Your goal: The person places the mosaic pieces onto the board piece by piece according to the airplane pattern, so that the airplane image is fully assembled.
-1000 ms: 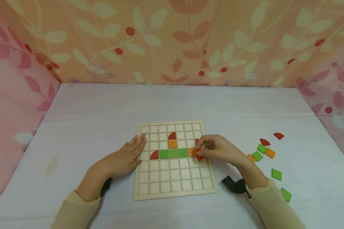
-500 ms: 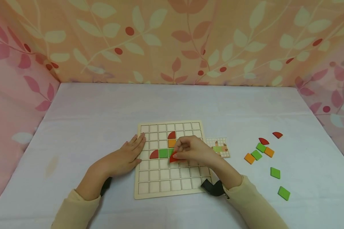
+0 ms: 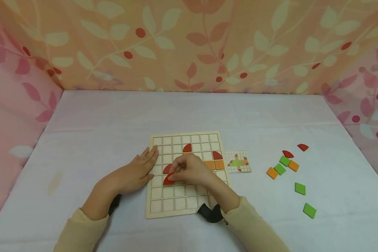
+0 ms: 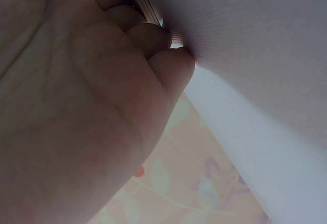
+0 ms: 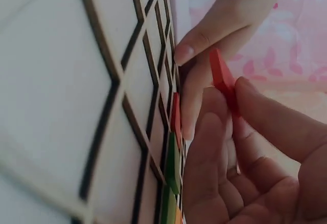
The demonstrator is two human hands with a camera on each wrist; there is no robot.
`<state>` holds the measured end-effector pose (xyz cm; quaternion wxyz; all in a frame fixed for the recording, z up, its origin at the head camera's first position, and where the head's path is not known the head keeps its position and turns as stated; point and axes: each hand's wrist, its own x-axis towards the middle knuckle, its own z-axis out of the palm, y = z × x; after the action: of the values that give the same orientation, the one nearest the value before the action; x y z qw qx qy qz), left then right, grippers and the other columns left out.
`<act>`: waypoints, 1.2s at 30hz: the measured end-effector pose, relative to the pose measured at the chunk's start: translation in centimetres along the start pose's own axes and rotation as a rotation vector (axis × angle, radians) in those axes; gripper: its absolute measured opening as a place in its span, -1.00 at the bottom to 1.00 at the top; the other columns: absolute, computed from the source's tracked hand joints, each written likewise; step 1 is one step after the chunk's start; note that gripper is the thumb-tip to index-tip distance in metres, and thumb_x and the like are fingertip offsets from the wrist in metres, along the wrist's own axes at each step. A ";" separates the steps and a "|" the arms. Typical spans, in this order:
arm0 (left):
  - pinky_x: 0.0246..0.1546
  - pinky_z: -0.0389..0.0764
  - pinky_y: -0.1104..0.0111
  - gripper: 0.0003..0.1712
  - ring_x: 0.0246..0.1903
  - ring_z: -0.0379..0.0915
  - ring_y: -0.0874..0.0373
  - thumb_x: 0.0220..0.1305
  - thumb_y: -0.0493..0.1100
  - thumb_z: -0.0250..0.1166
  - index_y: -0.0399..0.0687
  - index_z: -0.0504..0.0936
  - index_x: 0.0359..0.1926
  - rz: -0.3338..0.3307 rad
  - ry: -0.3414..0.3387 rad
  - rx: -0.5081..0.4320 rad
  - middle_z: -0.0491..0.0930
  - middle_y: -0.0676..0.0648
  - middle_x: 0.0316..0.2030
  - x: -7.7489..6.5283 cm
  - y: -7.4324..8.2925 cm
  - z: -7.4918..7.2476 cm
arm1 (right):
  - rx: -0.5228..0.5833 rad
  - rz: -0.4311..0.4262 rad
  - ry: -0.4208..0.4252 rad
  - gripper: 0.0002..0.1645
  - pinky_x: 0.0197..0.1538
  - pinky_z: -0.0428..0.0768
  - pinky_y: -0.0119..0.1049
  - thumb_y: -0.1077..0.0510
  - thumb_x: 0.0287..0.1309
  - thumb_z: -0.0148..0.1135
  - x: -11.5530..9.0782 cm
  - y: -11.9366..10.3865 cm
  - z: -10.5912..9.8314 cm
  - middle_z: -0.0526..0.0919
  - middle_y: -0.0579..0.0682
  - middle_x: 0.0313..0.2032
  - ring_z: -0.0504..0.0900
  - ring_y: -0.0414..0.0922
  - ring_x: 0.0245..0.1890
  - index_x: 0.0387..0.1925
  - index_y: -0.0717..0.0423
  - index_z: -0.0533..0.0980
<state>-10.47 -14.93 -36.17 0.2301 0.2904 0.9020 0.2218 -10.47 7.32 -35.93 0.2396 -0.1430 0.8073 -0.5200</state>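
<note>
My right hand (image 3: 192, 169) pinches a red quarter-circle tile (image 3: 168, 180) between thumb and fingertips. In the right wrist view the held tile (image 5: 220, 78) is clear of the board surface. Below lies a wooden grid board (image 3: 173, 205). Flat on its left edge rests my left hand (image 3: 132, 176), fingers fairly straight. Another red quarter-circle tile (image 3: 167, 168) sits in the board near the held one. More red tiles (image 3: 217, 155) and orange square tiles (image 3: 219, 164) are set in other cells. The right hand hides the middle row in the head view; green tiles (image 5: 173, 165) show there in the right wrist view.
A small printed pattern card (image 3: 238, 161) lies against the board's right side. Farther right are loose tiles: red quarter circles (image 3: 303, 147), orange squares (image 3: 272, 173), green squares (image 3: 279, 169) and green diamond-shaped tiles (image 3: 309, 210). Patterned cloth (image 3: 189, 45) hangs behind the white table (image 3: 113, 112).
My right hand has carried the red quarter-circle tile leftward across the board, from its right side to near the left red tile. The pattern card came into sight. My left hand stays put.
</note>
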 end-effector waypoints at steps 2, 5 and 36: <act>0.33 -0.17 -0.12 -0.24 0.42 -0.47 -0.16 0.41 -0.20 0.00 -0.32 -0.18 0.45 0.005 -0.004 0.005 -0.35 -0.19 0.47 0.1 0.0 0.0 | 0.017 0.037 0.013 -0.89 -0.35 0.56 -0.39 0.29 -0.07 0.43 0.0 -0.1 0.3 0.64 -0.10 -0.55 0.59 -0.23 -0.51 -0.48 0.18 0.61; 0.33 -0.18 -0.11 -0.24 0.42 -0.48 -0.15 0.42 -0.20 -0.01 -0.32 -0.19 0.45 0.012 -0.012 0.010 -0.36 -0.18 0.47 0.5 0.1 0.0 | 0.078 0.100 0.026 -0.90 -0.35 0.63 -0.37 0.32 -0.06 0.41 0.0 -0.3 0.6 0.65 -0.05 -0.55 0.63 -0.20 -0.54 -0.47 0.23 0.60; 0.35 -0.18 -0.06 -0.24 0.43 -0.48 -0.11 0.42 -0.20 0.00 -0.30 -0.19 0.45 -0.041 -0.026 0.023 -0.36 -0.16 0.47 0.0 0.2 0.0 | -0.281 -0.026 0.057 -0.97 -0.47 0.45 -0.43 0.27 -0.06 0.42 1.7 -1.4 3.0 0.65 -0.17 -0.58 0.50 -0.30 -0.56 -0.51 0.15 0.68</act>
<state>-10.42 -14.78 -36.06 0.2430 0.2772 0.9072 0.2029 -10.30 3.57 -36.11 0.1875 -0.1708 0.8767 -0.4087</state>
